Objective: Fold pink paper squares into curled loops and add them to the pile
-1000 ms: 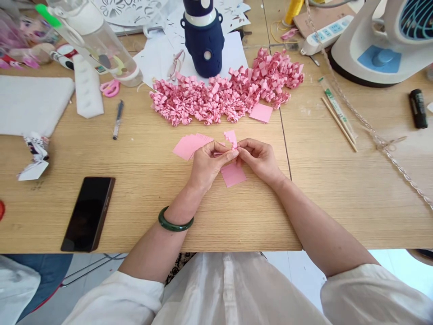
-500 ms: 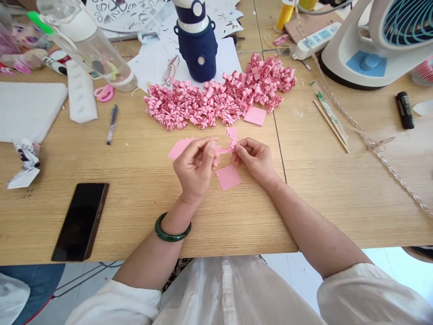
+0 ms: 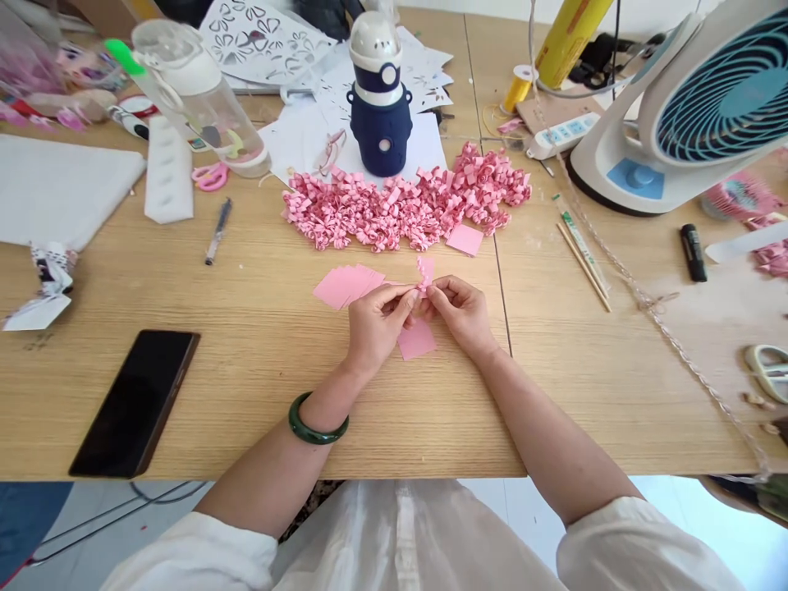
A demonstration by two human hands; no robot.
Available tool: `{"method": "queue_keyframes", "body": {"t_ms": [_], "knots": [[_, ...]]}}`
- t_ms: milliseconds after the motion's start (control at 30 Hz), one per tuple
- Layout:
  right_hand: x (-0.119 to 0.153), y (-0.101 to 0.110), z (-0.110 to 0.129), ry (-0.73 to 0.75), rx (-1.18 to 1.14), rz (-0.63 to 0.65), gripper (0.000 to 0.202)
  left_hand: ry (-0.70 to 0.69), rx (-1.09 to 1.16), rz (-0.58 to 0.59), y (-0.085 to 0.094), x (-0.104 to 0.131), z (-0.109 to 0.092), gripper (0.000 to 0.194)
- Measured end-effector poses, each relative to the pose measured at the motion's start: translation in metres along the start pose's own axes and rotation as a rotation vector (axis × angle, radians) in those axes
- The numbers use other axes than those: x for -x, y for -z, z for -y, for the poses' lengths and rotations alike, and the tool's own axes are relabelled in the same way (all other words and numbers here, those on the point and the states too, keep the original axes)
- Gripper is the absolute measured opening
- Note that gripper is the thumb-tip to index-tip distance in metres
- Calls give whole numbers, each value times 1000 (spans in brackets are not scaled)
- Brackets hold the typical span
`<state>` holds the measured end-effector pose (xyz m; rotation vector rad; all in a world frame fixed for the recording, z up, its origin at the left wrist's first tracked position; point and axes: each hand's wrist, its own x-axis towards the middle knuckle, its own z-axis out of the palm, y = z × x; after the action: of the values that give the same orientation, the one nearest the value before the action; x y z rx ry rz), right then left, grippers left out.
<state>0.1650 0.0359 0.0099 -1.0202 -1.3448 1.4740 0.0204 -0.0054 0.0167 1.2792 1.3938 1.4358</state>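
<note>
Between my fingertips is a small strip of pink paper with curled loops point(image 3: 423, 273). My left hand point(image 3: 380, 322) pinches it from the left, thumb against forefinger. From the other side my right hand point(image 3: 461, 313) grips the same piece, so both hands nearly meet. Just below them lies a pink paper square point(image 3: 417, 340), partly covered by the fingers. Several overlapping pink sheets point(image 3: 348, 285) are spread to the left of my hands. Beyond them runs a long heap of curled pink paper pieces point(image 3: 394, 209), with another pink square point(image 3: 465, 240) at its near edge.
A navy bottle point(image 3: 380, 131) stands behind the heap, near a clear water bottle point(image 3: 227, 123). The phone point(image 3: 136, 402) lies at front left. To the right are a fan point(image 3: 640, 156), wooden sticks point(image 3: 584, 267), a black marker point(image 3: 694, 253) and a twisted cord point(image 3: 677, 341).
My left hand has moved right and closed in on the curled pink strip beside my right hand. The camera view has tilted up slightly, showing more of the table's far side.
</note>
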Motion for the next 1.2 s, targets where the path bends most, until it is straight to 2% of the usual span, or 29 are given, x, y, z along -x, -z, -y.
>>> {"method": "queue_keyframes", "body": {"t_ms": [300, 633, 900, 1200], "knots": [[-3, 0, -3, 26, 24, 26, 40, -14, -25, 14, 1, -4, 5, 16], [-5, 2, -4, 31, 4, 21, 41, 16, 103, 33, -1, -6, 5, 17], [-6, 4, -8, 64, -7, 35, 40, -2, 88, 76, -1, -6, 5, 17], [-2, 1, -5, 106, 15, 53, 37, 18, 3, -30, 0, -9, 7, 10]]}}
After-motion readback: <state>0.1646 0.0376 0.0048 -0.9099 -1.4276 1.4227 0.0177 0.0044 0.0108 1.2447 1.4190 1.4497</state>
